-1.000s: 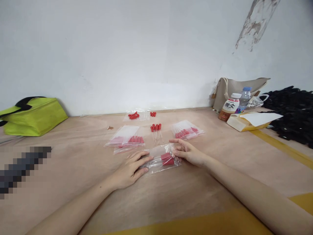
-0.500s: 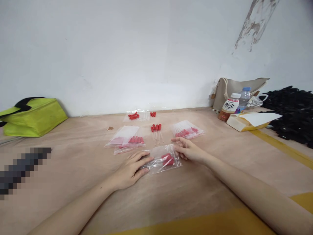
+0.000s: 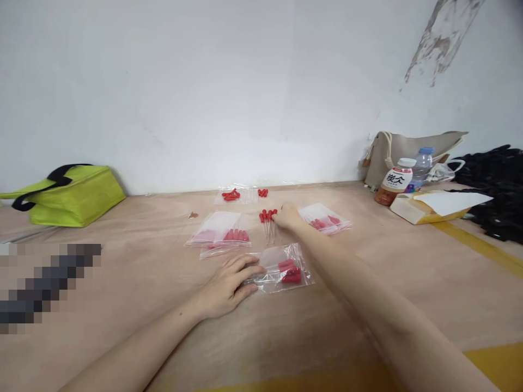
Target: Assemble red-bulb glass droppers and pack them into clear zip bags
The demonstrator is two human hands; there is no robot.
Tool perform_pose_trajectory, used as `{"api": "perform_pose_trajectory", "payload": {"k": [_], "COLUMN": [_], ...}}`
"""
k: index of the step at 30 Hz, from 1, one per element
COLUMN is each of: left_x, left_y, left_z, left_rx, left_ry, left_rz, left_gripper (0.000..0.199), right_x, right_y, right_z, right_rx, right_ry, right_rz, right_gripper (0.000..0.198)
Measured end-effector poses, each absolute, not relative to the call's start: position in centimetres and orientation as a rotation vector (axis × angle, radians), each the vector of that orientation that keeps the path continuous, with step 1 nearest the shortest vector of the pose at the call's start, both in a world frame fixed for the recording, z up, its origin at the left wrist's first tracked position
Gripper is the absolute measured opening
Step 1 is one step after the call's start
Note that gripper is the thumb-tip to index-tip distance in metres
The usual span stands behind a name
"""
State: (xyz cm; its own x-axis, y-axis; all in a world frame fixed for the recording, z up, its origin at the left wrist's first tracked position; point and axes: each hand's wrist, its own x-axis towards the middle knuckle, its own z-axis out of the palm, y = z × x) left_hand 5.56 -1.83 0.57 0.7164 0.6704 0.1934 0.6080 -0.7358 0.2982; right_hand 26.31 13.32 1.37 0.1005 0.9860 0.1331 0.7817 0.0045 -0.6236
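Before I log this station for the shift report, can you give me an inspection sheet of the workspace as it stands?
Surface: bare plywood table with a yellow strip along the near edge.
Job's things: clear zip bag holding red-bulbed droppers, lying flat; loose droppers behind it; filled bags to the left and another filled bag to the right.
Clutter: green bag, beige tote, tea bottle, water bottle, yellow packet, black pile.
Grippers: left hand flat on the zip bag's left end; right hand at the loose droppers, grasp hidden.
Cables: nothing seen.
Surroundings: white wall, scuffed at upper right.
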Motion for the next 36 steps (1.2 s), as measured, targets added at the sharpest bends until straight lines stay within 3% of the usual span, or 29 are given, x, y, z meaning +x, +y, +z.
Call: {"api": "perform_pose_trajectory", "payload": {"k": [3,14,22,27,31,36], "left_x": [5.6,5.7,5.7,5.7,5.7,5.7], "left_y": [-1.8,-1.8,-1.8,-1.9,-2.1,-2.1], "left_z": [0.6,0.7,0.7,0.7,0.8,0.6], "left_rx": [2.710,2.664,2.664,2.654,2.625,2.631], "left_ry": [1.015,0.999,1.015,1.042,1.096,1.103], "left_rz": [0.436,0.461,0.472,0.442,0.474,0.523], "left_gripper": [0.034,0.033,0.034,0.034,0.032,0.037], "right_x": [25.5,31.5,34.6,33.2,32.9,32.9], "right_y": [14.7,9.7,2.9,1.7,0.9,0.4], "right_z": [0.9,2.6,-0.8,-1.5,-2.1,-2.9], "right_rx": [-1.852,-1.514,-1.133,-1.070,-1.088,-1.144], "right_ry": [-1.726,-1.561,-1.056,-0.963,-0.991,-1.348], "right_rz": [0.518,0.309,0.811,1.029,1.199,1.127], "right_gripper": [0.011,0.039,0.048,0.039,0.029,0.028]}}
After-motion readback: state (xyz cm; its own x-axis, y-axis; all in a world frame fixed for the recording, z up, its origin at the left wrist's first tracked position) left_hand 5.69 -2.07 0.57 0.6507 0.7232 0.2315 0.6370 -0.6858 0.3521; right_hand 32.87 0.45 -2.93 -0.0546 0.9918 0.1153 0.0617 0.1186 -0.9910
